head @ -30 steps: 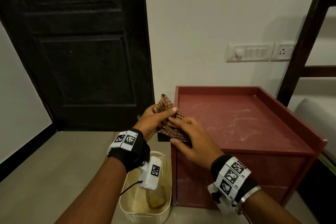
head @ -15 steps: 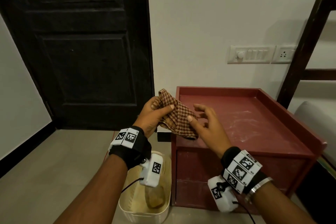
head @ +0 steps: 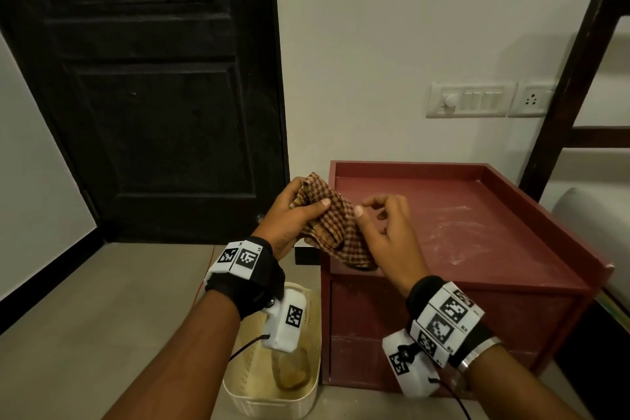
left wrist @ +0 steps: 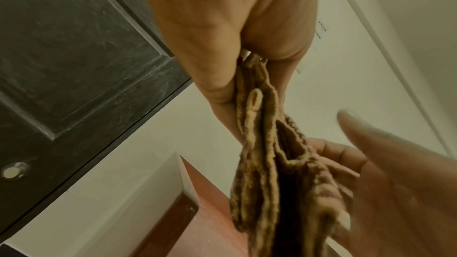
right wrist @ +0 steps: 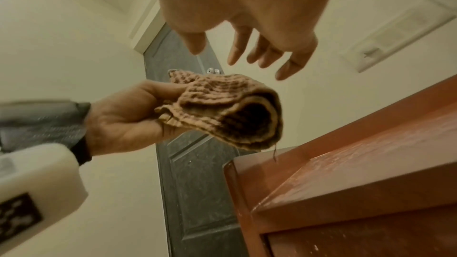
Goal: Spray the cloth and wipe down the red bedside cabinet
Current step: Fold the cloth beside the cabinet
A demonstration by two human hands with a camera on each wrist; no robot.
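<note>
A folded brown checked cloth (head: 335,227) hangs over the front left corner of the red bedside cabinet (head: 484,215). My left hand (head: 295,211) pinches its upper end between thumb and fingers. In the left wrist view the cloth (left wrist: 267,163) droops from that grip in thick folds. My right hand (head: 383,220) hovers just right of the cloth, fingers loosely bent and holding nothing. The right wrist view shows its fingers (right wrist: 247,52) spread above the cloth (right wrist: 227,108), apart from it. White smears mark the cabinet top. No spray bottle is clearly visible.
A cream perforated basket (head: 272,401) stands on the floor left of the cabinet, under my left wrist, with a brownish object inside. A black door (head: 153,95) is behind it. A switch panel (head: 470,99) is on the wall. A dark wooden frame (head: 579,85) rises at the right.
My right hand has come off the cloth, turned and drawn slightly right. My left hand keeps its hold, and the cloth now hangs from it alone, a little higher.
</note>
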